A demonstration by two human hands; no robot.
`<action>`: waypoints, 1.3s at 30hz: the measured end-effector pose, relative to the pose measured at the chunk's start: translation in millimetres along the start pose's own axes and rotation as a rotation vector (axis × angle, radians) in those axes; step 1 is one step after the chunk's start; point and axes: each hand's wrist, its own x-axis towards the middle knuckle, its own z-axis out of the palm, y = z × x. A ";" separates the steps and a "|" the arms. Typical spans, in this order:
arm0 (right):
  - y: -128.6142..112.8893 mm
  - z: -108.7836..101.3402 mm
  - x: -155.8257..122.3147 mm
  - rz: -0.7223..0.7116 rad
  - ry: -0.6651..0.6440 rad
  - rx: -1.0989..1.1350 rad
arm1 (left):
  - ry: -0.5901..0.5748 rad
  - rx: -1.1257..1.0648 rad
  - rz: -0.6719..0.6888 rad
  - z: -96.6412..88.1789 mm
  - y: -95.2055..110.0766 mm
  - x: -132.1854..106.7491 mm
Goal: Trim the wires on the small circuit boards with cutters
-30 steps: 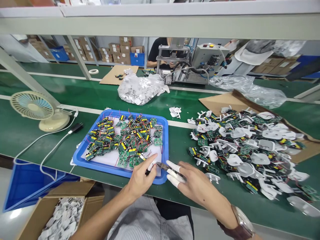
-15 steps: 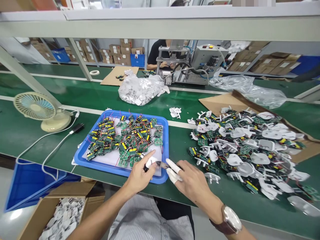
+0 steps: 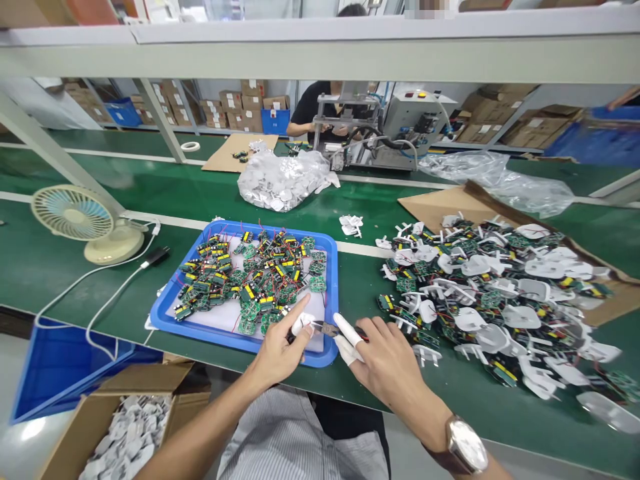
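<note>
My left hand (image 3: 281, 345) is closed on a white plastic plug piece (image 3: 303, 324), mostly hidden by my fingers, over the near right corner of a blue tray (image 3: 331, 267). A pair of pliers (image 3: 329, 329) is gripped in my right hand (image 3: 383, 357), its jaws at the white piece. White finger covers sit on two of my right fingers. Small green circuit boards (image 3: 247, 293) with yellow parts and red wires fill much of the tray. On the right lies a heap of white plug covers (image 3: 493, 338) with circuit boards attached.
A fan (image 3: 75, 213) and white cables stand at left. Below is a cardboard box (image 3: 135, 380) of white pieces beside a blue bin (image 3: 60, 373). A plastic bag (image 3: 285, 180) and a machine (image 3: 370, 130) are further back; a person works behind it.
My right hand and the pliers have shifted slightly; the jaws stay at the white piece. At the far right, a blue bin and a person's arm have come into view.
</note>
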 end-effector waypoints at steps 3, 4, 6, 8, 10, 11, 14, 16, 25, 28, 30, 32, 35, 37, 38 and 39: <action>0.2 0.6 0.5 0.004 -0.001 0.010 | -0.030 0.014 0.013 -0.9 4.9 -1.3; 0.2 0.3 0.9 0.002 -0.003 0.004 | -0.034 0.026 0.019 -1.1 6.5 -1.6; 0.7 -0.6 2.1 -0.012 -0.012 -0.014 | -0.037 0.057 0.033 -1.5 8.7 -1.8; 1.8 -1.7 3.7 -0.035 -0.027 -0.016 | -0.037 0.099 0.049 -1.6 9.7 -1.7; 3.6 -2.6 5.5 -0.049 -0.041 -0.004 | -0.044 0.133 0.066 -1.3 10.3 -1.8; 4.7 -3.0 6.3 -0.054 -0.047 0.002 | -0.050 0.146 0.074 -1.1 10.7 -1.9; 8.7 -4.2 7.8 -0.082 -0.056 -0.008 | -0.075 0.193 0.082 -1.0 12.2 -2.6; 12.4 -4.7 7.5 -0.107 -0.070 -0.004 | -0.099 0.233 0.079 -1.6 13.2 -3.1; 19.9 -6.5 5.8 -0.140 -0.137 0.099 | -0.093 0.161 0.046 -0.9 13.0 -5.2; 18.4 -5.8 7.3 -0.170 -0.141 0.027 | -0.099 0.159 0.042 -1.3 13.1 -5.2; 18.5 -4.9 7.5 -0.180 -0.141 0.027 | -0.109 0.165 0.056 -2.3 12.8 -4.6; 18.9 -4.5 7.1 -0.180 -0.140 0.065 | -0.117 0.163 0.078 -3.2 12.1 -4.0; 18.4 -4.4 5.5 -0.161 -0.156 0.165 | -0.117 0.142 0.111 -3.8 10.1 -3.8; 16.8 -3.7 3.5 -0.132 -0.168 0.248 | -0.091 0.126 0.127 -3.7 8.6 -4.5; 15.7 -3.0 2.3 -0.112 -0.172 0.298 | -0.075 0.117 0.132 -3.6 7.9 -5.0; 14.3 -1.8 1.0 -0.090 -0.178 0.358 | -0.061 0.108 0.131 -3.4 7.2 -5.4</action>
